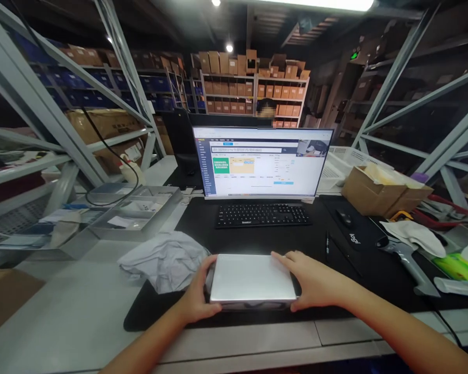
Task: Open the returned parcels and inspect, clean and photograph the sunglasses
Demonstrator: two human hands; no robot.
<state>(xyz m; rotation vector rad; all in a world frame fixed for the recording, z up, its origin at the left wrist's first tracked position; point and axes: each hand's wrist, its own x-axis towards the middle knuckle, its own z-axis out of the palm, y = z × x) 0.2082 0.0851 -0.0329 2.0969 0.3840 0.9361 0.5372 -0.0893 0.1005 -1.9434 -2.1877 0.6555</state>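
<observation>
Forearms: both are stretched forward from the bottom edge, over the pale desk point(62, 311).
Left hand point(198, 296): curled round the left edge of the box point(251, 278), fingers wrapped on its side — a grip is held.
Right hand point(315, 283): laid against the right edge of the box, fingers spread over the top corner, thumb low at the front; the box is clasped between both hands.
Box: flat, silvery-white, closed, lying level on the black mat point(226, 228) near its front edge, in line with the keyboard point(263, 214).
Cloth point(166, 259): grey, crumpled, just left of the box, touching the left hand's fingers or nearly so — which cannot be told.
Keyboard: black, set behind the box, well apart from it.
Monitor point(262, 162): lit, a page with green and orange panels is shown; its text is too small to read.
Mouse point(343, 217): black, to the right of the keyboard.
Pen point(327, 243): dark, lying on the mat near the right hand.
Carton point(382, 191): open, brown, at the right behind the mouse.
Tray point(136, 213): grey, divided, at the left.
Background: shelves point(253, 85) stacked with cartons; a person is partly seen behind the monitor.
</observation>
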